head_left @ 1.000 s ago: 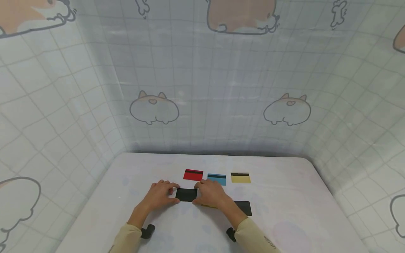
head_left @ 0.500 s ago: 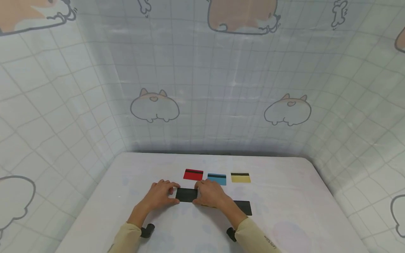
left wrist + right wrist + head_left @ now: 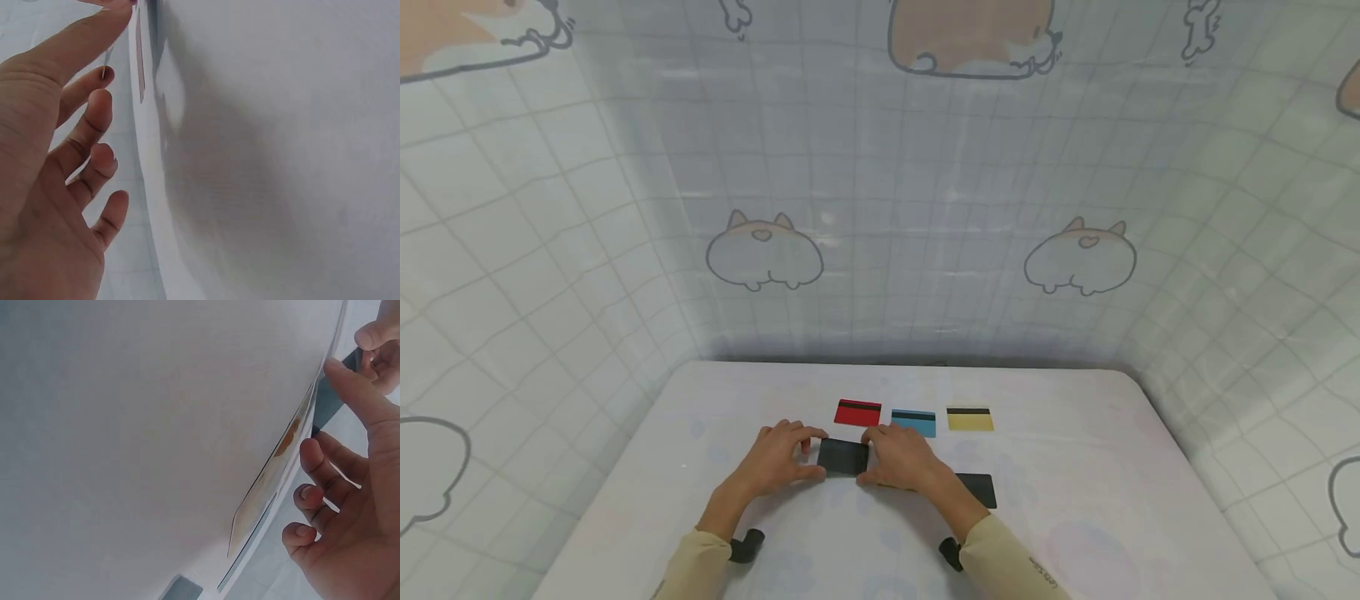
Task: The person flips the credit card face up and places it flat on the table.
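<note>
In the head view, a black card (image 3: pixel 842 457) is held between both hands at the middle of the table. My left hand (image 3: pixel 781 458) grips its left edge with thumb and index finger at the corners. At the right edge, my right hand (image 3: pixel 898 460) holds it the same way. The right wrist view shows the dark card stretched between the two hands, above the table top. There, a pale card with a brown mark (image 3: pixel 275 469) lies below the right hand; in the head view that hand mostly hides it. The left hand's other fingers are loosely bent.
Behind the hands lie a red card (image 3: pixel 857 412), a blue card (image 3: pixel 914 422) and a yellow card (image 3: pixel 970 418), each with a dark stripe. Another black card (image 3: pixel 977 489) is partly covered by the right forearm. Patterned curtains surround the white table (image 3: pixel 1075 450).
The black card has tilted slightly between the hands, its left side now higher and its surface looking lighter. Both hands have stayed almost in place.
</note>
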Action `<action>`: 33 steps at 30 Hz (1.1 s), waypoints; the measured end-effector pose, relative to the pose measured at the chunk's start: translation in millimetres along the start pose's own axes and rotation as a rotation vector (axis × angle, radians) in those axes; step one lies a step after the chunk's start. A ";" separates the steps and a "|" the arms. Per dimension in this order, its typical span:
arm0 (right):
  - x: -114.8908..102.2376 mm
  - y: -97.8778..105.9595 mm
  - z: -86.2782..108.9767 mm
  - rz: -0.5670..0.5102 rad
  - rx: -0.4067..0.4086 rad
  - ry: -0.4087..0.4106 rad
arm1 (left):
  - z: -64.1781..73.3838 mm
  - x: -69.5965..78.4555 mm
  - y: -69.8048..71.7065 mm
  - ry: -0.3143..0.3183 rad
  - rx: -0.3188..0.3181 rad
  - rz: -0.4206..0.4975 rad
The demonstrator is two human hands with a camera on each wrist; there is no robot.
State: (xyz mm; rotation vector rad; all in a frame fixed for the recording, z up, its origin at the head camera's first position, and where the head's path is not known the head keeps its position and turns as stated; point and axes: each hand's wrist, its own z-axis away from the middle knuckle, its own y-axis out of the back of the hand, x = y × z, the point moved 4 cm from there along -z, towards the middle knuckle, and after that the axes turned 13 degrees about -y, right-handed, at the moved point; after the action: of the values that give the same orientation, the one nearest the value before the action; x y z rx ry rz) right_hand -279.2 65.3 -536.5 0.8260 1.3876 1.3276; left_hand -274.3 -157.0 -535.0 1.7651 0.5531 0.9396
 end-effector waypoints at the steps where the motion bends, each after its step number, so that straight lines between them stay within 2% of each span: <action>1: 0.4 0.1 0.6 -0.005 -0.001 -0.004 | 0.0 0.8 0.8 0.001 0.004 0.004; 11: 18.4 9.3 14.8 -0.085 0.046 -0.005 | -1.7 11.7 -0.9 -0.084 0.058 0.033; 18: 32.3 20.8 23.1 -0.157 0.076 0.034 | -8.9 19.2 -1.9 -0.112 0.042 0.060; 27: 43.2 29.5 28.7 -0.222 0.075 0.009 | -16.3 26.5 -5.0 -0.120 0.021 0.078; 33: 45.9 26.4 28.6 -0.344 0.070 0.024 | -18.1 31.0 -6.9 -0.139 0.009 0.080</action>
State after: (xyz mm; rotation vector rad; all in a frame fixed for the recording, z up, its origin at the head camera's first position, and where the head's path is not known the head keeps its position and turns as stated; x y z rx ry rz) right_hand -268.2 121.1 -516.9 0.5850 1.5235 1.0315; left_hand -270.1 -121.4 -527.8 1.8560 0.4014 0.8619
